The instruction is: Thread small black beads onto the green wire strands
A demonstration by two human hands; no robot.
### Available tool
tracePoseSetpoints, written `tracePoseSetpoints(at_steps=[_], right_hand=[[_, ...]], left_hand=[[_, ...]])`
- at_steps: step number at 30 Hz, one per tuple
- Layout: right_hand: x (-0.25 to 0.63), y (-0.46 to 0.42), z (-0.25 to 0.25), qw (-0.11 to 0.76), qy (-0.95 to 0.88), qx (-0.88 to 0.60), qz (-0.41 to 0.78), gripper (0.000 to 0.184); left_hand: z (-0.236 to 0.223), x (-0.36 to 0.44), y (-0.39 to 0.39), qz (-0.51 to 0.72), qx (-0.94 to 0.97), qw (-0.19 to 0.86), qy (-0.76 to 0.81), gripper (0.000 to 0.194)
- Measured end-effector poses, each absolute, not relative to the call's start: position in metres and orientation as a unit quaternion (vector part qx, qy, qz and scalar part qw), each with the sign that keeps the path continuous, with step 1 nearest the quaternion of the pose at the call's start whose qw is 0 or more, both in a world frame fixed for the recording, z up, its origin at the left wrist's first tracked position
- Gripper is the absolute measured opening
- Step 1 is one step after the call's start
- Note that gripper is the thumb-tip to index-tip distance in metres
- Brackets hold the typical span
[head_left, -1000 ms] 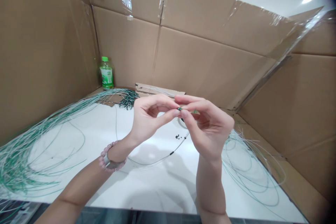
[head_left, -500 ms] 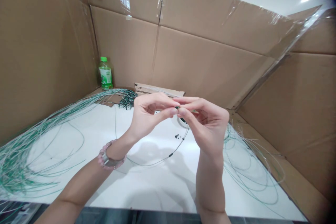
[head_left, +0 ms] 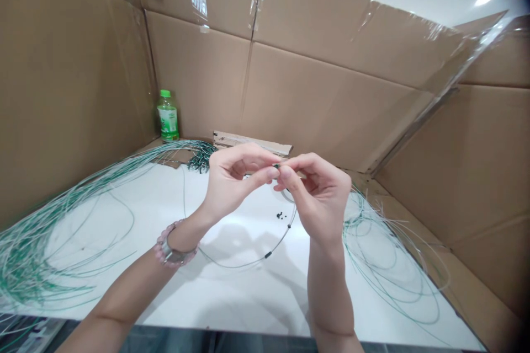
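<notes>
My left hand (head_left: 234,185) and my right hand (head_left: 318,196) meet in mid-air above a white table (head_left: 232,303). Their fingertips pinch a small dark bead (head_left: 276,166) at the end of a thin grey wire (head_left: 244,266), which loops down towards the table and carries a black sleeve (head_left: 268,255). Several tiny black beads (head_left: 281,215) lie on the table below my hands. Large bundles of green-and-white wire (head_left: 41,248) spread out to my left, and looser coils (head_left: 385,259) lie to my right.
Cardboard walls (head_left: 331,105) surround the table at the back and sides, with clear tape on their seams. A green-capped plastic bottle (head_left: 168,116) stands in the far left corner. Black-tipped wire ends (head_left: 201,159) and a flat cardboard strip (head_left: 252,144) lie at the back.
My right hand has moved slightly left, and its fingers have drawn in closer around the bead. The wire's black sleeve has shifted slightly left.
</notes>
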State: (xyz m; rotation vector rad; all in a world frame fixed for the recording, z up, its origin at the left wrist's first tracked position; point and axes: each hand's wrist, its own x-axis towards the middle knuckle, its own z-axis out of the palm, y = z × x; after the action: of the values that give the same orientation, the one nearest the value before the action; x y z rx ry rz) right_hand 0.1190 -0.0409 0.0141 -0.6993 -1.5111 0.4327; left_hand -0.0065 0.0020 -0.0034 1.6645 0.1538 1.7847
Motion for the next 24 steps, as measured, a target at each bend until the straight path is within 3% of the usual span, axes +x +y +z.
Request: tracePoseSetpoints(at_steps=[24], right_hand=[[0.1148,-0.0439,0.0110,0.660,-0.671,-0.333,0.066,0.012]], left_hand=[[0.0002,-0.0068,0.0012,0.689,0.625,0.355,0.094,0.004]])
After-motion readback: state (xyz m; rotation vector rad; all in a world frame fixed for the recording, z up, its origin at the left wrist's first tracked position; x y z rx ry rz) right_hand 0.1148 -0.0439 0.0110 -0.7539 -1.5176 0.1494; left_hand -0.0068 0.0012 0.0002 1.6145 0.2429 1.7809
